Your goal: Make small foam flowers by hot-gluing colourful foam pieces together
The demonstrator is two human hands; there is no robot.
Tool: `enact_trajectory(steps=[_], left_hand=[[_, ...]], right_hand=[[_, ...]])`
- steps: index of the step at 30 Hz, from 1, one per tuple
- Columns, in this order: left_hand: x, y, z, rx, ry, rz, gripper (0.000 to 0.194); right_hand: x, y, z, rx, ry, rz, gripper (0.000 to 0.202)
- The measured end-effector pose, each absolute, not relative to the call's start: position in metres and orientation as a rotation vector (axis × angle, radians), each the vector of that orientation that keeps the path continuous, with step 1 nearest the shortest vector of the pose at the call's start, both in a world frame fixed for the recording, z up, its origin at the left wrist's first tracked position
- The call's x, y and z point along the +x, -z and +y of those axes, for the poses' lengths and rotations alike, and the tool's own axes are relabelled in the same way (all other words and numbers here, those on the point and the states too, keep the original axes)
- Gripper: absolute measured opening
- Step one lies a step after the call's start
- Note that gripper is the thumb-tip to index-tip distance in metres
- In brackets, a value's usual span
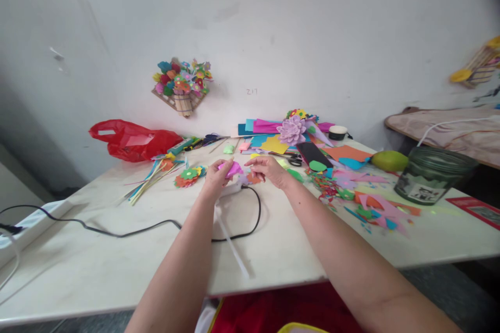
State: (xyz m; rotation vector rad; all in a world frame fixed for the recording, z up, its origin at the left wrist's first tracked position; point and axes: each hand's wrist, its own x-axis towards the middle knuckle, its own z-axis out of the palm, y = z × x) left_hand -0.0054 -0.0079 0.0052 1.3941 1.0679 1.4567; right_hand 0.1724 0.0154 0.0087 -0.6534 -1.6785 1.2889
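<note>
My left hand [215, 179] grips a bright purple foam petal piece [234, 168] between thumb and fingers. Just to its right is my right hand [270, 170], fingers bent and apart, with nothing visible in them. Beneath the hands lies a white glue gun [231, 188], partly hidden by my left wrist, with a black cord. A translucent glue stick [233, 247] points from it toward the near table edge. Left of my left hand rest layered foam flowers [188, 177] in orange and green.
Foam scraps [380, 210], a phone [312, 155], scissors [295, 160] and a green glass jar [433, 174] occupy the right side. A red plastic bag [135, 140] and thin colored strips [146, 184] lie left. The cord [113, 231] crosses toward a power strip [35, 226].
</note>
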Motion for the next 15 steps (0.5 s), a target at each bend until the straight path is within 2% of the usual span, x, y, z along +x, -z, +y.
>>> enact_trajectory(steps=[7, 15], left_hand=[[-0.0043, -0.0055, -0.0081, 1.401, -1.474, 1.106, 0.037], [-0.0027, -0.0094, -0.0106, 1.497, -1.454, 1.278, 0.038]], right_hand=[[0.172, -0.0092, 0.0155, -0.683, -1.324, -1.646, 0.023], [0.1746, -0.0037, 0.0203, -0.7, -1.543, -1.591, 0.028]])
